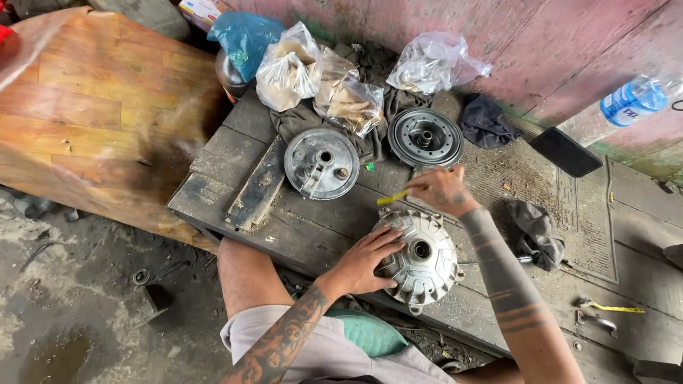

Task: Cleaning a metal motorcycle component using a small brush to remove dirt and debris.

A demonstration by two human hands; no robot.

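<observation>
A round grey metal hub cover (pixel 425 264) with ribs and a centre hole lies on the dirty wooden bench (pixel 306 227). My left hand (pixel 366 259) rests flat on its left side, fingers spread over it. Just beyond the cover, my right hand (pixel 442 190) pinches a thin yellow-handled tool (pixel 393 198) whose handle sticks out to the left. Farther back lie a round grey brake plate (pixel 321 163) and a ribbed round metal drum (pixel 425 138).
Several clear plastic bags (pixel 313 75) and a blue bag (pixel 245 35) sit at the bench's back. Dark rags (pixel 486 122) (pixel 533 231), a black phone (pixel 566 151), a plastic bottle (pixel 629 101) and a yellow-handled tool (pixel 615 308) lie to the right. A wooden board (pixel 92 121) leans at left.
</observation>
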